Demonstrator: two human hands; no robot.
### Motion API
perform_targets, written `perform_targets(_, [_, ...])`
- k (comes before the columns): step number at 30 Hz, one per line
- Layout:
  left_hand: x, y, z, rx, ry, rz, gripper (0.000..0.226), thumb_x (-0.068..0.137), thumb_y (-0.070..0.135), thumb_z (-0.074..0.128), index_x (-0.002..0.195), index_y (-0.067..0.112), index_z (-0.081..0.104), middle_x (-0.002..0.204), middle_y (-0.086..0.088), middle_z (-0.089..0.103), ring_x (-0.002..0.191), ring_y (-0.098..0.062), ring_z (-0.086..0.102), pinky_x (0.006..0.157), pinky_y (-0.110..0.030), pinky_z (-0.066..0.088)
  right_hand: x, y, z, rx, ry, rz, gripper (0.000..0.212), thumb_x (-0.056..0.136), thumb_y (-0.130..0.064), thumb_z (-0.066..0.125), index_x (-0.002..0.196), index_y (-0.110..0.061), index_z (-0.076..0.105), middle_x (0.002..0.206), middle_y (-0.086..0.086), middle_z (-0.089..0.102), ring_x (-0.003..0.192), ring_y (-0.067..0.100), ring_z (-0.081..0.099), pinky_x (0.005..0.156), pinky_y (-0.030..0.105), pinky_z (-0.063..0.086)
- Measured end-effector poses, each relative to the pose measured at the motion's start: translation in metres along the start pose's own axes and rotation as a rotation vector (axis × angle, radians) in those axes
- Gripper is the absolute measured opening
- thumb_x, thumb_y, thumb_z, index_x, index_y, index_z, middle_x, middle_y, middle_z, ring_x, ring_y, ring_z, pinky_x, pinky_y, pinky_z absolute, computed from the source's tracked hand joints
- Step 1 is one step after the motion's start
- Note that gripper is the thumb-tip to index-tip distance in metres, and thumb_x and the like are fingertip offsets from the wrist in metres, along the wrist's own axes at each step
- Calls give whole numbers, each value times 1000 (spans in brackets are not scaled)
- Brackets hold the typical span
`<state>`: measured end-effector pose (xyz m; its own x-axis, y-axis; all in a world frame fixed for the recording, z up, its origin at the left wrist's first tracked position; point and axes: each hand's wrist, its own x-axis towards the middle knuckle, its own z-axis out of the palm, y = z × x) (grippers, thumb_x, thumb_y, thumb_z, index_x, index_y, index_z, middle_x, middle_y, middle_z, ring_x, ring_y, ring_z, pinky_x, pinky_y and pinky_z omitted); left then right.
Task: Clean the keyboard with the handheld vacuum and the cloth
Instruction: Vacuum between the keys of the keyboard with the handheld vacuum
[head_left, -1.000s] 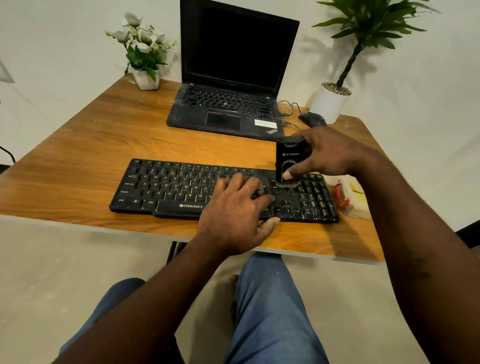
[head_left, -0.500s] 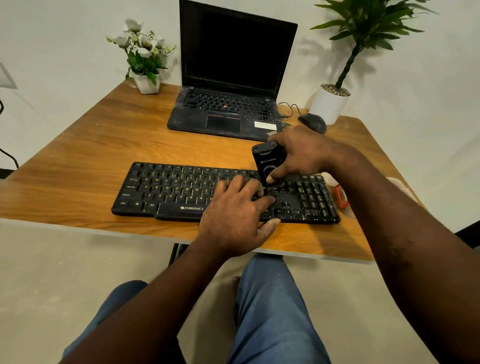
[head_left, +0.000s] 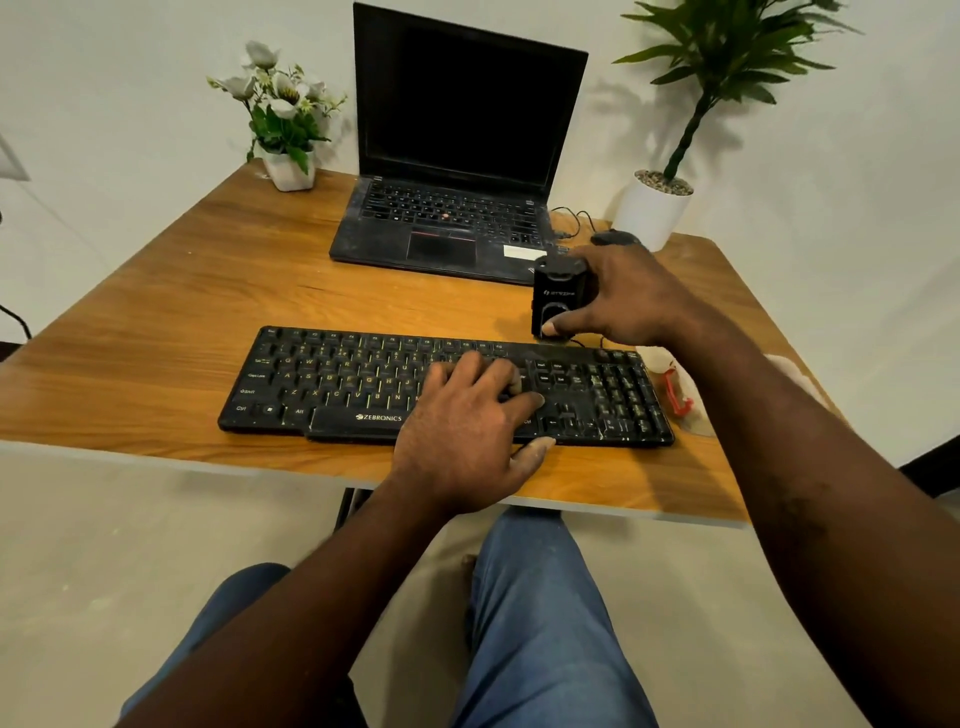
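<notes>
The keyboard (head_left: 363, 384) lies flat on the wooden table (head_left: 156, 338), along its front edge, dusty btwn the keys and speckled at the numpad end. The handheld vacuum (head_left: 558, 296) stands upright just behind the kbd's back edge, toward the right end. Can't tell whether its nozzle touches the table or hangs just clear.

The right hand (head_left: 623, 296) is clamped round the vacuum from the side, fingers wrapped over the body and the thumb tip (head_left: 550, 328) low on the front face, prob. near the switch. The left hand (head_left: 467, 415) lies on the keys right of centre, fingers spread and nearly straight. It pins the board, gripping nothing.

Judging by this, the step is bringing the vac onto the keys for a pass. To do it well: keep the left palm down so the board doesn't skate. Tip the nozzle into the gaps btwn rows, not flat on the caps. Work row by row from one end, slowly, and shift the left hand out of the path before reaching the keys under it. Light pressure only, as keycaps may lift under suction.

Right of the kbd, partly under the right forearm, lies a pale thing w/ a red piece (head_left: 675, 397); poss. the cloth, can't tell. Further back are an open laptop (head_left: 441, 223) and a mouse (head_left: 615, 238).
</notes>
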<state>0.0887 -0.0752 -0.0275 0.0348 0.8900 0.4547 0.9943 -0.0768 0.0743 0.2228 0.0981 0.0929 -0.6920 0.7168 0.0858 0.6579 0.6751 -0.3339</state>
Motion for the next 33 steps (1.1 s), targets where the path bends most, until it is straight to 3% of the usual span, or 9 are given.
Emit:
perform_targets(3, [-1, 0, 0, 2, 6, -2, 60, 93, 71, 44, 131, 30, 67, 120, 2, 55, 112, -23, 44, 90, -45, 38, -5, 0, 14, 29, -24, -37, 62, 71, -38, 93, 125, -25, 65, 116, -6, 72, 103, 12, 68, 90, 35, 56])
perform_targets(5, [0, 0, 0, 4, 0, -6, 60, 93, 71, 43, 131, 31, 66, 121, 3, 55, 113, -22, 44, 91, -44, 38, -8, 6, 12, 35, -97, -19, 58, 70, -38, 93, 120, -28, 65, 111, -9, 72, 100, 10, 67, 89, 34, 55])
perform_targets(9, [0, 0, 0, -2, -2, -3, 60, 93, 71, 43, 132, 31, 66, 121, 3, 55, 113, -22, 44, 91, -44, 38, -8, 22, -14, -107, -191, 48, 50, 70, -37, 93, 107, -34, 59, 97, -13, 67, 90, 11, 64, 68, 26, 43])
perform_targets(12, [0, 0, 1, 6, -11, -9, 61, 93, 72, 42, 133, 32, 65, 122, 3, 55, 114, -21, 43, 92, -44, 38, -5, 24, -15, -203, -117, 47, 52, 71, -40, 92, 112, -29, 62, 100, -6, 67, 91, 18, 61, 66, 29, 40])
perform_targets(16, [0, 1, 1, 5, -2, -9, 60, 92, 71, 44, 132, 31, 66, 121, 3, 56, 113, -22, 45, 91, -44, 39, -8, 10, 0, -64, -68, -19, 60, 72, -39, 92, 123, -28, 63, 104, -13, 62, 97, 12, 60, 71, 25, 41])
perform_targets(20, [-1, 0, 1, 5, 13, -6, 59, 93, 70, 46, 130, 31, 67, 119, 3, 56, 111, -21, 45, 90, -44, 39, -12, 21, -12, -136, -126, 36, 51, 72, -38, 92, 111, -32, 60, 102, -7, 67, 93, 15, 61, 66, 27, 41])
perform_targets(23, [-1, -1, 2, 14, 12, -3, 59, 93, 70, 45, 131, 31, 67, 119, 3, 56, 111, -22, 45, 90, -44, 39, -18, 30, -16, -174, -86, 76, 53, 71, -40, 92, 114, -27, 64, 98, -7, 66, 91, 17, 61, 71, 33, 46])
perform_targets(29, [0, 0, 2, 20, 12, 2, 60, 93, 71, 44, 131, 31, 66, 119, 3, 56, 112, -22, 45, 90, -44, 39, -30, 30, -14, -56, -201, 68, 42, 68, -39, 94, 93, -36, 60, 92, -14, 69, 87, 6, 64, 69, 31, 45])
perform_targets(33, [-1, 0, 2, 26, 13, 2, 60, 93, 71, 43, 131, 31, 66, 119, 3, 56, 113, -22, 45, 91, -44, 40, -32, 28, -7, -62, -42, 47, 44, 69, -39, 93, 100, -33, 62, 98, -11, 71, 92, 13, 67, 76, 33, 51])
